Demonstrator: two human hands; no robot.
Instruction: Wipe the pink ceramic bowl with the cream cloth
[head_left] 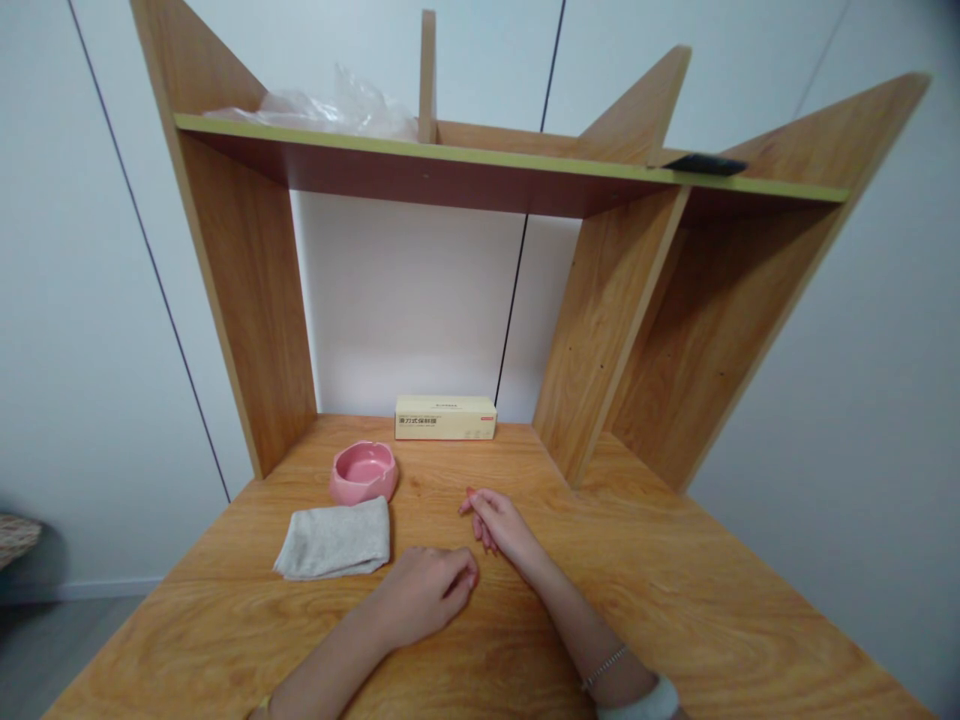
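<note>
My left hand [429,592] rests low over the wooden desk with its fingers curled in and the thumb near them; nothing shows in it. To its right and a little farther off, my right hand [501,522] is turned palm inward, its fingers loosely bent and apart. A small reddish spot shows at its thumb tip, too small to make out. A folded grey cloth [335,540] lies left of my left hand, not touched. Just behind the cloth stands a pink bowl [364,474] with a wavy rim. A long cream cling film box [445,418] sits at the back.
A wooden desk [675,600] carries a hutch with upright panels [607,330] at left and right. On its upper shelf [450,168] are crumpled clear plastic [330,110] and a flat dark object [705,164]. White panels stand behind.
</note>
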